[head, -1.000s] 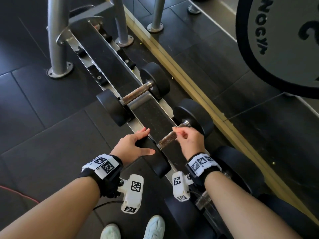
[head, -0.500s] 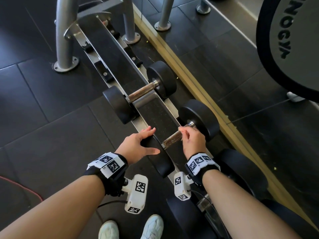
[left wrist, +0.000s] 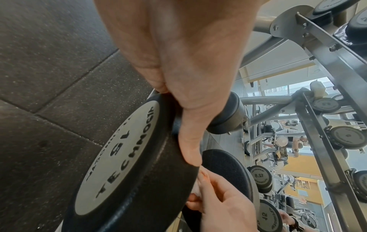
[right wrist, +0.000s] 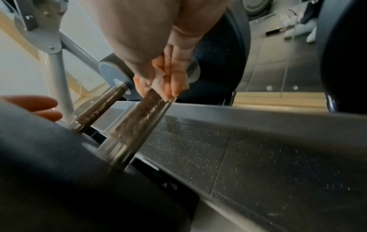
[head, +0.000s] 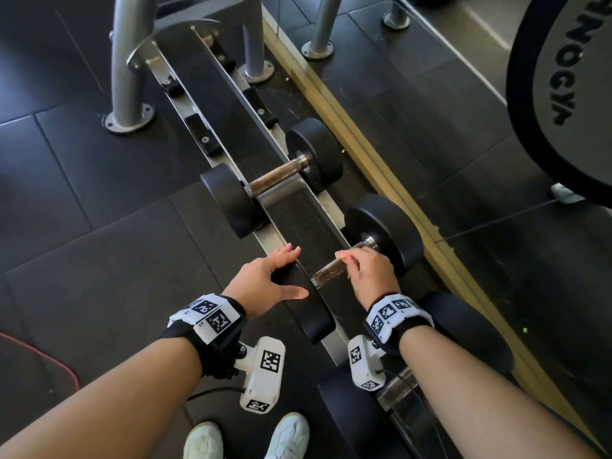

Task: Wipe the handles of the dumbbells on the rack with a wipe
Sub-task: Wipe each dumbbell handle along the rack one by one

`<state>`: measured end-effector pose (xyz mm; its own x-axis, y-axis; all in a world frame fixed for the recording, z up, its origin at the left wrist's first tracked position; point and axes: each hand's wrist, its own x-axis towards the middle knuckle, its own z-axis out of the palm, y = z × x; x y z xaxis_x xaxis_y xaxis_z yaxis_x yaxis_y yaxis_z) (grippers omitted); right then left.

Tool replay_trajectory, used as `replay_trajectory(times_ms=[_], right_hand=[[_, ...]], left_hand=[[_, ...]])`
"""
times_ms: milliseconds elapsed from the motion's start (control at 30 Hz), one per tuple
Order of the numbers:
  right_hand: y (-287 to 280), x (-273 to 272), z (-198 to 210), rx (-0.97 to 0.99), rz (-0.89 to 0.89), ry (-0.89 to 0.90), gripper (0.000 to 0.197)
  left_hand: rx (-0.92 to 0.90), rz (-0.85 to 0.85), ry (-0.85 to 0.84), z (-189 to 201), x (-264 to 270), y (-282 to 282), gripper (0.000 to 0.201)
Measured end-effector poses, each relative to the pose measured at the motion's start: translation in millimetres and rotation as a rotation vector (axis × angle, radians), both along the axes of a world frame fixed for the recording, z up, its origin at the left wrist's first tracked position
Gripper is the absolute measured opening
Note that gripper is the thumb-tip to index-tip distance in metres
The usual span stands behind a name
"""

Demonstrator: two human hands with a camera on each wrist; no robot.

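Two hands engaged: right hand (head: 367, 270) clamps wipe (right wrist: 158, 81) round handle (head: 328, 273) at frame centre; left hand (head: 265, 283) flat on dumbbell (head: 311, 313) head. Risk: thin wipe bunching, leaving knurling unwiped

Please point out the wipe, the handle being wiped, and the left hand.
wipe (right wrist: 158, 81), right wrist view, white fold between the fingers.
handle (head: 329, 273), head view, bare knurled middle.
left hand (head: 265, 283), head view, back of the hand.

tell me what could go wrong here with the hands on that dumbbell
The left hand only rests on the near weight head, so the dumbbell might roll. The right hand holds a small wipe on the handle beside the far head; fingers could get pinched there.
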<state>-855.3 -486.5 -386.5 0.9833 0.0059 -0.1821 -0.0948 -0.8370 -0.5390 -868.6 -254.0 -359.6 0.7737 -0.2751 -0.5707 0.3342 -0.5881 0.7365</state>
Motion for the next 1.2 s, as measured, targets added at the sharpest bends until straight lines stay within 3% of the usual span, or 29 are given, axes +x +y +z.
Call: replay_trajectory(times_ms=[167,400,600,800,1033,1200], right_hand=[[1,5,3,0.031,-0.198,-0.016,0.021],[15,-6,1,0.074,0.106,0.117,0.019],[10,2,3,0.014,-0.064,0.023,0.018],[23,-8,4,0.030,0.212,0.168,0.018],[11,2,7,0.012,-0.130,0.043,0.014],[26,-20,1,0.167,0.055,0.274,0.017]], left_hand=[[-0.012,-0.002,-0.003,-2,-1,1,0.082],[-0.007,0.008,-0.013,-1,-1,0,0.081],[-0.010,0.017,-0.008,-3,-1,0,0.082],[0.002,0.009,-0.033,-3,-1,-1,0.081],[0.006,0.006,-0.016,-4,-1,1,0.082],[0.005,0.017,-0.029,-6,-2,0,0.082]])
